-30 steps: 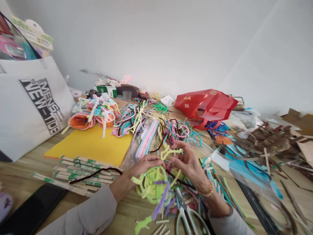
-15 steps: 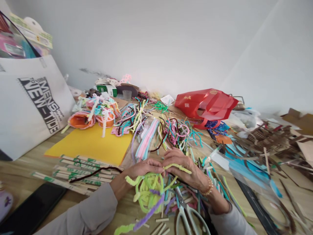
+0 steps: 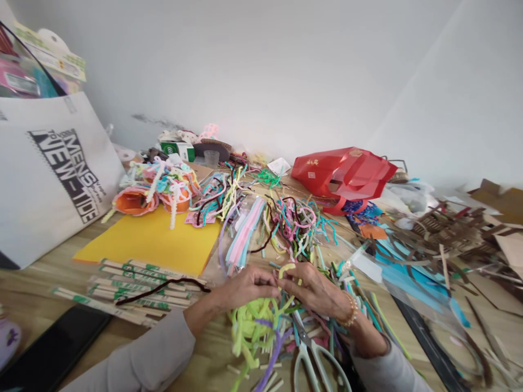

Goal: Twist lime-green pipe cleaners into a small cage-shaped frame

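Observation:
Just below the middle of the view, my left hand (image 3: 254, 286) pinches the yellow-green pipe cleaners (image 3: 251, 324), which hang beneath it in a loopy tangle. A purple pipe cleaner (image 3: 274, 354) dangles from the same tangle. Close beside it, my right hand (image 3: 314, 286) has its fingers closed on a yellow-green strand that curves up over the fingertips. The fingertips of both hands nearly meet, and the exact spot they hold is partly hidden. Below my right hand lie scissors (image 3: 312, 359) with pale handles, blades toward the hands.
Pink, white and blue pipe cleaners (image 3: 245, 234) lie ahead, with mixed tangles around them. Wrapped chopsticks (image 3: 143, 286), yellow sheets (image 3: 151, 242) and a black phone (image 3: 53, 343) are on the left. A red bag (image 3: 343, 171) stands behind; brown strips (image 3: 457, 228) pile up at right.
The yellow-green tangle has turned and sagged lower, and its purple strand now hangs more steeply. My right hand has shifted slightly down, and its strand now bends upward in a curve.

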Available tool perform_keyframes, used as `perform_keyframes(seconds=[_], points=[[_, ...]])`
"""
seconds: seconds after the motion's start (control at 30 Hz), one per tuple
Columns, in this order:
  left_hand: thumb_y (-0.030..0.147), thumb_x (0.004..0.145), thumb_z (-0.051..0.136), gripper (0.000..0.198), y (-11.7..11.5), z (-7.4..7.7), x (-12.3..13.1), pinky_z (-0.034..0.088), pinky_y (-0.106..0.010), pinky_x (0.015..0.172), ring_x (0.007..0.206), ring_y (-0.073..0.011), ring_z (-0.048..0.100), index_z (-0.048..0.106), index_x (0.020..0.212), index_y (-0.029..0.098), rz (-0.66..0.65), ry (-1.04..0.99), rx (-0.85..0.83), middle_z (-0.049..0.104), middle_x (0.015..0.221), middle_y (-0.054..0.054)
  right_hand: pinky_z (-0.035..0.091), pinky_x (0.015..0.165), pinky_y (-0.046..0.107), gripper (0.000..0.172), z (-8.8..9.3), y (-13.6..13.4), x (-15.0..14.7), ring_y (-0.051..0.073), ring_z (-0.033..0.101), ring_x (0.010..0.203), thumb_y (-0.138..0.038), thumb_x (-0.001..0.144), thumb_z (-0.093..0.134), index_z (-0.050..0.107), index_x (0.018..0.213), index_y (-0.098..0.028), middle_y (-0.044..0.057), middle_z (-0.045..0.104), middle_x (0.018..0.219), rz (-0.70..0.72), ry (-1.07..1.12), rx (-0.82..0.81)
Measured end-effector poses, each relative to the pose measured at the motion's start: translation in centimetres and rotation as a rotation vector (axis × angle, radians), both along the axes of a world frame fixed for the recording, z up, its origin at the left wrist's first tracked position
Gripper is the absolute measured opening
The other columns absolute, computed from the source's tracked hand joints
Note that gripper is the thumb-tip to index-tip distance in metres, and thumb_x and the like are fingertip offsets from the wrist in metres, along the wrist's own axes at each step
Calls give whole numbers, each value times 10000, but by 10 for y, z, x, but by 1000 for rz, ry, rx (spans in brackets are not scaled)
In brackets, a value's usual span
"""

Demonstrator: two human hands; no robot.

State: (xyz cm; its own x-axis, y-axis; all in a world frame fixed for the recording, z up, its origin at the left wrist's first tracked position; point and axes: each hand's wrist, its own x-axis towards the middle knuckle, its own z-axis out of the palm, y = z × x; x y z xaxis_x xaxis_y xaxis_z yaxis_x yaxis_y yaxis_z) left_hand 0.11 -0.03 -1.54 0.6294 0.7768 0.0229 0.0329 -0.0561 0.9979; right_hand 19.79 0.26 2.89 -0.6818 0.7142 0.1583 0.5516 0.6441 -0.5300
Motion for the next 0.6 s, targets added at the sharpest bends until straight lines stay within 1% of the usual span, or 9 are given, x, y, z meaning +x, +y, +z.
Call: perform_keyframes(seconds=[0.07, 0.17, 0.27, 0.37, 0.43, 0.47, 0.5, 0.53, 0.6], points=[[367, 783, 602, 238, -3, 0, 4, 349, -264, 608, 635, -163, 473, 671, 694, 158, 48, 59, 88, 575, 648, -2, 317, 528, 229, 259, -4, 0, -2, 109, 415, 555, -270, 904, 479, 502, 662, -180, -27, 477, 584, -61, -47, 6], [354, 799, 572, 241, -6, 0, 10, 325, -267, 586, 602, -156, 439, 630, 674, 156, 110, 105, 148, 524, 606, 4, 250, 493, 221, 272, -6, -1, -6, 86, 336, 513, -241, 885, 476, 461, 624, -165, -44, 404, 547, -147, -89, -64], [382, 790, 585, 287, -4, -2, 10, 306, -261, 574, 589, -142, 397, 609, 640, 139, 126, 88, 167, 469, 582, 9, 238, 478, 212, 296, -5, -1, -8, 76, 325, 504, -264, 872, 498, 456, 600, -154, -47, 386, 536, -221, -38, -155], [412, 798, 586, 317, 1, -4, 5, 343, -266, 626, 653, -160, 459, 648, 694, 119, 76, -9, 92, 554, 661, -20, 300, 462, 196, 314, -3, 2, -4, 78, 398, 486, -342, 919, 441, 514, 683, -149, -33, 455, 548, -130, 180, -404], [429, 807, 580, 331, 5, -4, 1, 374, -275, 675, 710, -178, 511, 674, 755, 117, 18, -87, -28, 618, 754, -48, 380, 495, 199, 288, -2, 5, 0, 92, 479, 529, -370, 944, 404, 568, 859, -149, -3, 543, 646, -69, 357, -513], [441, 807, 582, 338, 8, -5, -1, 385, -278, 688, 719, -180, 527, 679, 769, 120, -11, -122, -98, 633, 777, -53, 418, 532, 208, 262, -1, 6, 1, 103, 519, 586, -366, 941, 421, 577, 964, -156, 19, 578, 734, -60, 417, -495], [451, 800, 591, 340, 9, -5, -3, 393, -280, 694, 715, -177, 535, 681, 767, 125, -37, -149, -162, 639, 778, -51, 448, 581, 218, 252, 0, 7, 2, 116, 551, 670, -350, 929, 460, 573, 1064, -171, 45, 594, 853, -57, 448, -433], [459, 786, 609, 339, 11, -4, -5, 397, -279, 694, 701, -170, 538, 682, 758, 129, -59, -164, -212, 638, 762, -43, 467, 629, 226, 274, 1, 7, 3, 131, 569, 768, -328, 910, 505, 564, 1142, -193, 69, 580, 984, -46, 446, -351], [469, 754, 646, 340, 13, -3, -6, 396, -276, 697, 674, -156, 532, 684, 729, 132, -86, -166, -258, 628, 718, -24, 485, 723, 242, 326, 3, 6, 2, 163, 551, 962, -282, 884, 555, 566, 1205, -232, 94, 485, 1202, 13, 380, -204]])
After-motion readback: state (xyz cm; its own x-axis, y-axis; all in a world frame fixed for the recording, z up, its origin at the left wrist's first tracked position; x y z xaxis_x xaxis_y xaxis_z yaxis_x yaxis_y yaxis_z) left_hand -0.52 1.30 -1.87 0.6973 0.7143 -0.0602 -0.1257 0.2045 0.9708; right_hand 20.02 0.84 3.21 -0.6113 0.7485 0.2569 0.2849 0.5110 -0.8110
